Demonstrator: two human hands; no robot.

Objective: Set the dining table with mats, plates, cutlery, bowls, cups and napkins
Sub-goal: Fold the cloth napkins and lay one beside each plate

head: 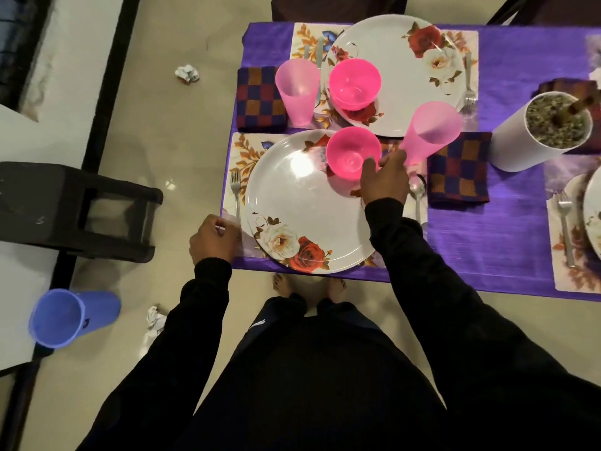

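The near place has a floral mat point(244, 151), a white rose plate point(309, 203), a pink bowl point(353, 151) on the plate's far rim, a fork point(235, 187) on the left and a spoon point(418, 190) on the right. My right hand point(385, 180) grips the base of a tilted pink cup point(429, 131) just right of the bowl, beside a checked napkin point(458, 170). My left hand point(213, 239) rests with loosely curled fingers at the table's near left corner. The far place has a plate point(400, 76), bowl point(354, 83), cup point(297, 89), napkin point(260, 99) and fork point(468, 89).
A purple cloth point(487, 239) covers the table. A white cylinder pot point(510, 141) stands right of the napkin. A third mat with a fork point(566, 229) lies at the right edge. A black stool point(74, 209) and a blue cup point(71, 317) are at left. Crumpled paper point(187, 73) lies on the floor.
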